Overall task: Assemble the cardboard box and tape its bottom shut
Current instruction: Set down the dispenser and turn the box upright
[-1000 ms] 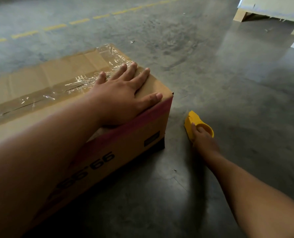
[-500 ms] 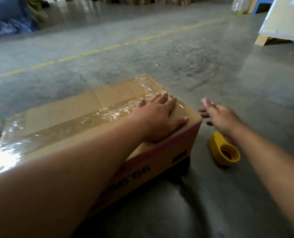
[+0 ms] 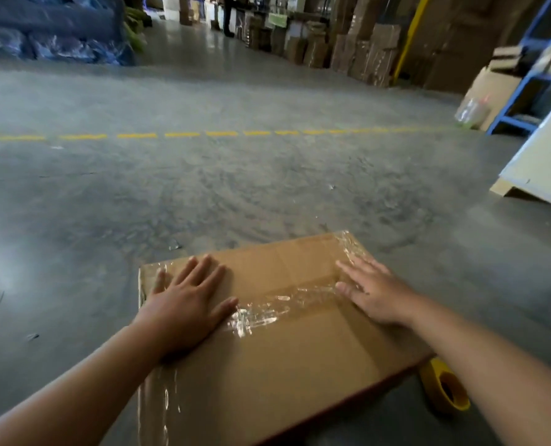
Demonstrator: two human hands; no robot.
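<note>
Both hands flat, fingers straight, on cardboard box (image 3: pixel 287 342) resting on concrete floor (image 3: pixel 235 194): left hand (image 3: pixel 187 304) pressing box's left end, right hand (image 3: pixel 375 294) on clear tape (image 3: pixel 267 312) near right end. Yellow tape dispenser (image 3: pixel 446 389) just right of box.

I see the cardboard box (image 3: pixel 287 358) as plain brown corrugated paperboard, matt and a little fibrous. The clear tape (image 3: pixel 267 312) along its seam is thin plastic film, very glossy and wrinkled, with bright reflections; the same film shines at both ends of the box. The tape dispenser (image 3: pixel 446 392) looks like smooth yellow plastic with a soft sheen. The floor (image 3: pixel 203 194) is grey concrete, polished but scuffed, shiny in some patches and dull in others. The rack (image 3: pixel 525 82) seems painted blue metal.
</note>
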